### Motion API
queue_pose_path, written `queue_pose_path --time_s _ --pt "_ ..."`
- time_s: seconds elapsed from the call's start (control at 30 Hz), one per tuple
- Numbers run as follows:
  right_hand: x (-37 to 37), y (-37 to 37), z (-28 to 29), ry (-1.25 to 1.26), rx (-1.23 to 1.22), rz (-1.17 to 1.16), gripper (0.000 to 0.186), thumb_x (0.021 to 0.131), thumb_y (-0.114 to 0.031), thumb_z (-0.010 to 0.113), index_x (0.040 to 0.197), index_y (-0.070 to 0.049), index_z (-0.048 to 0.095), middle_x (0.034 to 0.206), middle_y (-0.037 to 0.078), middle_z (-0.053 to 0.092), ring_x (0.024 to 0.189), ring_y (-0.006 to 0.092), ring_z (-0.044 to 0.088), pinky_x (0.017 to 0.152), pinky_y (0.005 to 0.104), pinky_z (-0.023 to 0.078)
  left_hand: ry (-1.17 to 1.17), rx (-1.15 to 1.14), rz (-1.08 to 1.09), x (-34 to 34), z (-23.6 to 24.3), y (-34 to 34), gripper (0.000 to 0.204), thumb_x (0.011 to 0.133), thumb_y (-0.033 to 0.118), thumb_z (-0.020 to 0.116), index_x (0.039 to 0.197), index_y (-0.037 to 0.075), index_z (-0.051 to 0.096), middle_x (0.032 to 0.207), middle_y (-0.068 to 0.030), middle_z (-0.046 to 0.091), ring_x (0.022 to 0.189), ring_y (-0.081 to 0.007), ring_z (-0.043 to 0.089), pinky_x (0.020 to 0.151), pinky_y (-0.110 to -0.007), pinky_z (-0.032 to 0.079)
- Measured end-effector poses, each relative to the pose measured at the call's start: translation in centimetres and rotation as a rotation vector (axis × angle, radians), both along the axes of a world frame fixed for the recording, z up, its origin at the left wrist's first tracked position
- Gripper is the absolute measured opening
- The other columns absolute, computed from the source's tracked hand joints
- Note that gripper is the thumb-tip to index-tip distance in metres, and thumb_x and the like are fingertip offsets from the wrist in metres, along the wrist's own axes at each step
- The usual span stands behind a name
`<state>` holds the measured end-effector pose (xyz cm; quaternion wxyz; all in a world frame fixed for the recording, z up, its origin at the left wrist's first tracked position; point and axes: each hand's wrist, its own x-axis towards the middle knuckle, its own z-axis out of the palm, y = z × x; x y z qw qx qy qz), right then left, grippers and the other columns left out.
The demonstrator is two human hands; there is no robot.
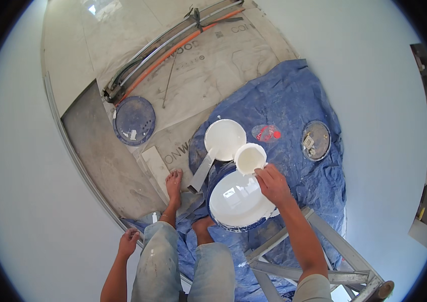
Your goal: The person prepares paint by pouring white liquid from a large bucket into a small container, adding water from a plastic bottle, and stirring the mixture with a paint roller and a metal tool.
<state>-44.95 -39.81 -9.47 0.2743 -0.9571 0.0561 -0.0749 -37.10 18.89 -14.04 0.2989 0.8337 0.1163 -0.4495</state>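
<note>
My right hand (273, 184) grips the rim of a small white tub (250, 159), tilted above the far edge of a large blue-rimmed bucket (237, 229). White liquid paint (241, 200) fills the bucket with a glossy surface. Just beyond it is a round white container (225, 136) with a pale, smooth inside. A flat grey strip (202, 173) leans from that container toward my feet. My left hand (129, 242) hangs low beside my left knee, fingers curled, with nothing visible in it.
A blue tarp (284, 95) lies under the buckets. A metal ladder (319, 236) stands close by my right arm. A blue lid (134, 121) rests at the left, another dirty round lid (316, 141) at the right. Long rails and an orange pole (183, 43) lie at the back. White walls flank both sides.
</note>
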Motion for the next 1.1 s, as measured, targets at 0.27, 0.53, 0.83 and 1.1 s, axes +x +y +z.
queue_pose_path --time_s 0.27,0.53,0.83,1.1 --pt "-8.3 5.6 7.6 -0.118 0.066 -0.281 0.021 0.075 0.005 0.071 0.094 -0.003 0.067 0.084 0.011 0.062 0.079 0.029 0.064 0.068 0.0378 0.054 -0.014 -0.099 0.022 -1.3 1.2 -4.0 0.029 0.094 0.017 0.062 0.114 -0.003 0.059 0.096 -0.0097 0.067 0.089 -0.0165 0.065 0.081 -0.031 0.052" --pt "-15.5 12.8 -1.8 0.057 0.215 -0.475 0.017 0.079 -0.002 0.07 0.095 -0.003 0.067 0.084 0.013 0.062 0.081 0.032 0.062 0.071 0.0397 0.052 -0.135 -0.196 -0.204 -0.5 2.2 -11.4 0.036 0.097 0.025 0.059 0.118 -0.004 0.057 0.106 -0.012 0.067 0.094 -0.0185 0.066 0.081 -0.031 0.051" --pt "-15.6 15.6 -9.5 0.282 0.311 -0.48 0.016 0.085 -0.01 0.065 0.1 -0.004 0.064 0.088 0.015 0.063 0.09 0.035 0.061 0.076 0.045 0.052 -0.166 -0.23 -0.221 0.1 3.7 -15.9 0.034 0.096 0.024 0.058 0.117 -0.004 0.058 0.105 -0.0144 0.068 0.095 -0.0217 0.068 0.085 -0.032 0.052" --pt "-13.7 13.5 -9.6 0.334 0.288 -0.437 0.016 0.086 -0.016 0.064 0.099 -0.007 0.065 0.087 0.014 0.063 0.088 0.0329 0.062 0.074 0.0446 0.053 -0.122 -0.193 -0.234 0.5 4.5 -16.2 0.036 0.097 0.024 0.058 0.121 -0.002 0.056 0.109 -0.0127 0.067 0.096 -0.0195 0.067 0.082 -0.031 0.052"
